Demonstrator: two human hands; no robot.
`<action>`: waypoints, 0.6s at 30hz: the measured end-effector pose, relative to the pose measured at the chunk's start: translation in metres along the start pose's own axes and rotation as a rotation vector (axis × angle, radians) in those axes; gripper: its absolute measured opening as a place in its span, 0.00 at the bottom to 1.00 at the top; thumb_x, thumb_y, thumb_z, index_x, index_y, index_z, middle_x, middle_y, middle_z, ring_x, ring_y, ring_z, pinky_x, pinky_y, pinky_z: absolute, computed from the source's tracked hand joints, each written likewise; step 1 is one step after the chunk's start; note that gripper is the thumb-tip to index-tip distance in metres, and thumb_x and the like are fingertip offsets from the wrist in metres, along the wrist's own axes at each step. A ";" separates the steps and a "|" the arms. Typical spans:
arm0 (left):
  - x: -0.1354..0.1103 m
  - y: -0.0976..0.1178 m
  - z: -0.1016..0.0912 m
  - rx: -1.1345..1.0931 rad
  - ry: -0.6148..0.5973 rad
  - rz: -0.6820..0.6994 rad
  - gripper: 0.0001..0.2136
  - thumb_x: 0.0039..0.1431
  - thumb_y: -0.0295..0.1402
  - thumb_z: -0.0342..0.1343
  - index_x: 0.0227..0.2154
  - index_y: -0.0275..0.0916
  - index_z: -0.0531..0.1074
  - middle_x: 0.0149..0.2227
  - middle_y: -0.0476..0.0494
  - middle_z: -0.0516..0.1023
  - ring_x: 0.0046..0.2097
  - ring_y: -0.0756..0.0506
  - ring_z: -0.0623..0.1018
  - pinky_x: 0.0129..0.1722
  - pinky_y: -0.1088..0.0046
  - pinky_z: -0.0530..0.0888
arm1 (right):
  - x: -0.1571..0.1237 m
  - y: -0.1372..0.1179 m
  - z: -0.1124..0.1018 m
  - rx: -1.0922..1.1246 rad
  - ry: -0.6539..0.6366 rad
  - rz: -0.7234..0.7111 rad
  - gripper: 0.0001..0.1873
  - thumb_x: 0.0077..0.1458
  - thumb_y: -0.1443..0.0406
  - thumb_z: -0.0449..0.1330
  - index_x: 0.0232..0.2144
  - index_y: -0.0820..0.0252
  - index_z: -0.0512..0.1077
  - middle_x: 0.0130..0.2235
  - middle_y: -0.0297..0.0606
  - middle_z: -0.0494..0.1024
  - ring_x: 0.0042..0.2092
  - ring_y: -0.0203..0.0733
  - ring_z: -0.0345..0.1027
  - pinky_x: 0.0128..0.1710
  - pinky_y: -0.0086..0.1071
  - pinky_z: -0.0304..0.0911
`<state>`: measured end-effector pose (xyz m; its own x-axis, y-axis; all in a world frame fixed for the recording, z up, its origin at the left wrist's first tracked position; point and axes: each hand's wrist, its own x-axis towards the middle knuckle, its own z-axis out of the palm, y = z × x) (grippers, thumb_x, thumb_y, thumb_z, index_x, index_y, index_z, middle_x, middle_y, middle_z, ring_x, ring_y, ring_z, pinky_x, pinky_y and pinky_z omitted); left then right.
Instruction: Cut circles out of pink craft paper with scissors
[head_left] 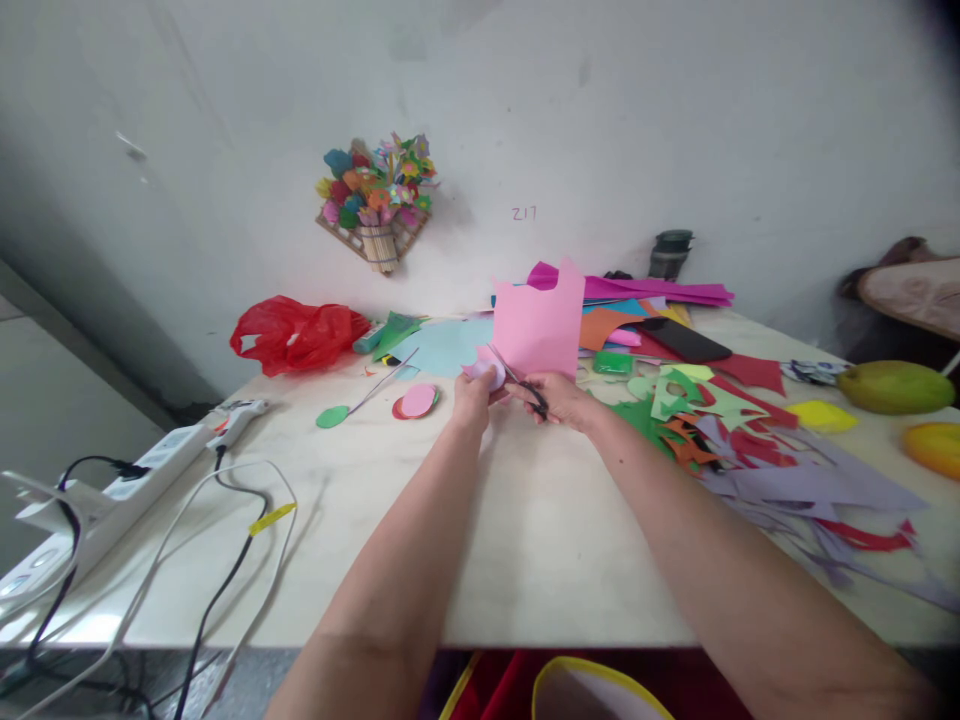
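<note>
My left hand (475, 398) pinches a small round lilac paper piece (491, 374) against a large pink paper sheet (536, 325), which stands up behind both hands. In my right hand (564, 402) is a pair of scissors with black handles (537, 399); the blades point up and left at the pink sheet's lower left. How far the blades are apart I cannot tell. Left of my hands lies a small stack of paper circles (418, 401), pink on top with red and green below. Farther left, a green paper circle (332, 416) touches a thin stick (382, 380).
Paper scraps (750, 440) in several colours cover the table's right side, near a dark phone (686, 340) and fruit (895, 387). A red plastic bag (296, 335) sits at the back left. A power strip (142, 485) with cables runs along the left edge.
</note>
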<state>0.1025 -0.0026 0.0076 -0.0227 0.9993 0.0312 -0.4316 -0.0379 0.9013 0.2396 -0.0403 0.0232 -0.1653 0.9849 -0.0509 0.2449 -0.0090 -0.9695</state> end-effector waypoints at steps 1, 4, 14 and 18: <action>0.000 0.000 0.000 -0.001 0.002 0.000 0.08 0.45 0.29 0.60 0.29 0.32 0.70 0.23 0.46 0.74 0.26 0.47 0.75 0.34 0.65 0.75 | 0.000 0.000 0.000 0.001 0.000 0.000 0.16 0.53 0.57 0.64 0.25 0.62 0.65 0.17 0.27 0.66 0.14 0.26 0.58 0.09 0.21 0.41; -0.001 0.001 0.000 0.000 0.015 -0.001 0.09 0.44 0.30 0.61 0.28 0.32 0.70 0.23 0.46 0.74 0.26 0.47 0.75 0.34 0.64 0.75 | -0.002 -0.002 0.001 0.000 0.000 0.003 0.16 0.53 0.57 0.64 0.25 0.62 0.66 0.17 0.27 0.66 0.14 0.26 0.57 0.09 0.21 0.41; -0.004 0.005 0.000 -0.007 -0.006 -0.005 0.06 0.46 0.29 0.59 0.28 0.32 0.71 0.23 0.46 0.75 0.27 0.46 0.76 0.35 0.64 0.76 | -0.003 -0.003 -0.001 0.005 0.003 0.008 0.16 0.52 0.58 0.65 0.25 0.62 0.64 0.16 0.27 0.66 0.14 0.27 0.57 0.10 0.22 0.40; -0.004 0.006 0.000 -0.009 -0.013 -0.018 0.08 0.44 0.29 0.62 0.27 0.33 0.71 0.24 0.45 0.75 0.28 0.47 0.76 0.36 0.64 0.76 | -0.002 -0.001 -0.003 0.019 -0.020 -0.007 0.15 0.53 0.59 0.64 0.26 0.62 0.65 0.17 0.27 0.66 0.14 0.26 0.58 0.09 0.21 0.41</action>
<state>0.0999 -0.0071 0.0133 -0.0027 0.9998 0.0208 -0.4398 -0.0199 0.8979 0.2426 -0.0419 0.0249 -0.1860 0.9814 -0.0485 0.2256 -0.0054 -0.9742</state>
